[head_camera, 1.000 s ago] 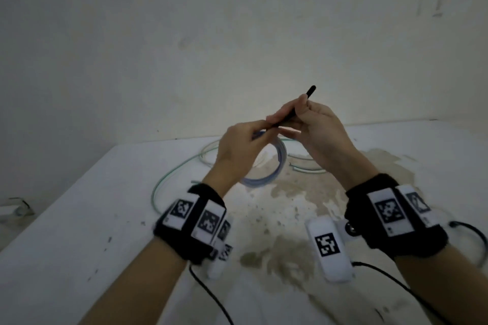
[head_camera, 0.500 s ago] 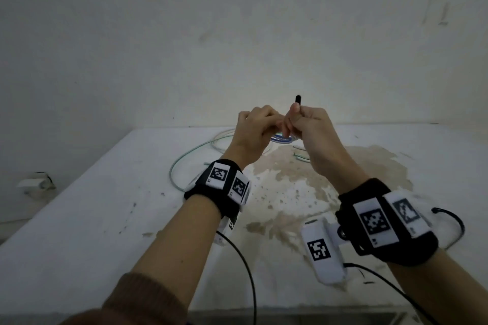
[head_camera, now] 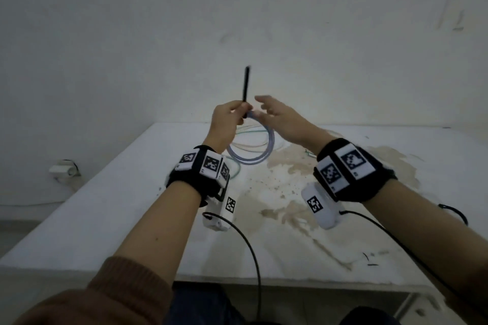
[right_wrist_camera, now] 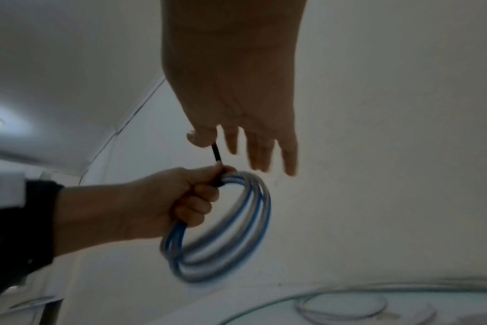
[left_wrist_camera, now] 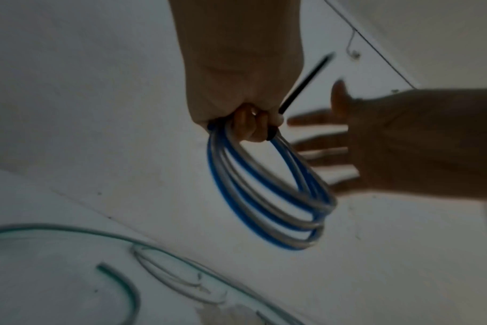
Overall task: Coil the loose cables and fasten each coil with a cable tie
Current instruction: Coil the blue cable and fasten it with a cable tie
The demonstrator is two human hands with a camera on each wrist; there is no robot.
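A blue-and-white cable coil (head_camera: 254, 152) hangs above the table from my left hand (head_camera: 231, 117), whose curled fingers grip its top. A black cable tie (head_camera: 246, 84) wraps the coil at that grip, and its long tail stands straight up. My right hand (head_camera: 272, 113) hovers just right of the tie with straight, spread fingers and holds nothing. The left wrist view shows the coil (left_wrist_camera: 270, 193), the tie (left_wrist_camera: 306, 85) and the right hand (left_wrist_camera: 334, 145) apart from them. In the right wrist view the left hand (right_wrist_camera: 181, 198) clasps the coil (right_wrist_camera: 234, 230) below the right hand's fingers (right_wrist_camera: 257, 151).
Loose green and pale cables (head_camera: 248, 133) lie on the far part of the stained white table (head_camera: 132, 192), right under the hands. A bare wall stands close behind. Small dark scraps (head_camera: 369, 261) lie near the table's front right.
My right hand has let go of the tie and spread its fingers. The tie's tail now stands longer and upright, and the coil hangs down from the left hand.
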